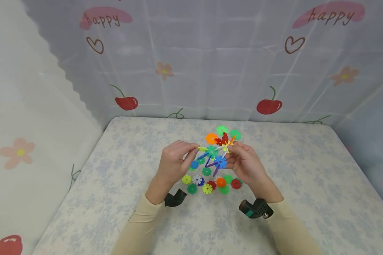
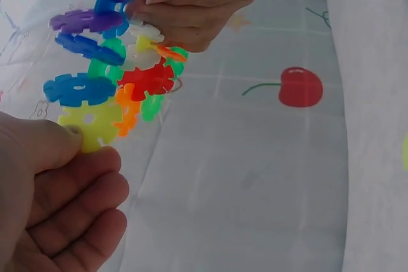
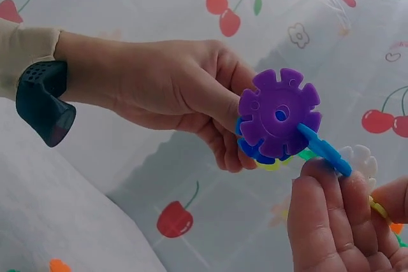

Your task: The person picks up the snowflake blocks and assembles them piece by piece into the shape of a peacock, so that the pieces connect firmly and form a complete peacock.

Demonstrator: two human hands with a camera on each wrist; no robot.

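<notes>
The left hand (image 1: 175,159) and right hand (image 1: 247,166) pinch opposite sides of a linked disc cluster (image 1: 212,151), held above a pale, blue-mottled bench (image 1: 140,152). More discs (image 1: 207,188) lie there; behind hangs whitish cloth (image 1: 210,88) printed with cherries (image 1: 127,103) and hearts (image 1: 95,46).

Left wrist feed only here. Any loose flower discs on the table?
Observer: Yes, the head view shows a cluster of loose discs on the table, in the picture between the two forearms.
Operator: Any orange there?
Observer: One orange disc shows in that cluster, with red discs on either side of it.
Operator: Anything worn on the right arm?
Observer: Yes, a black device by the cuff of the right sleeve.
</notes>
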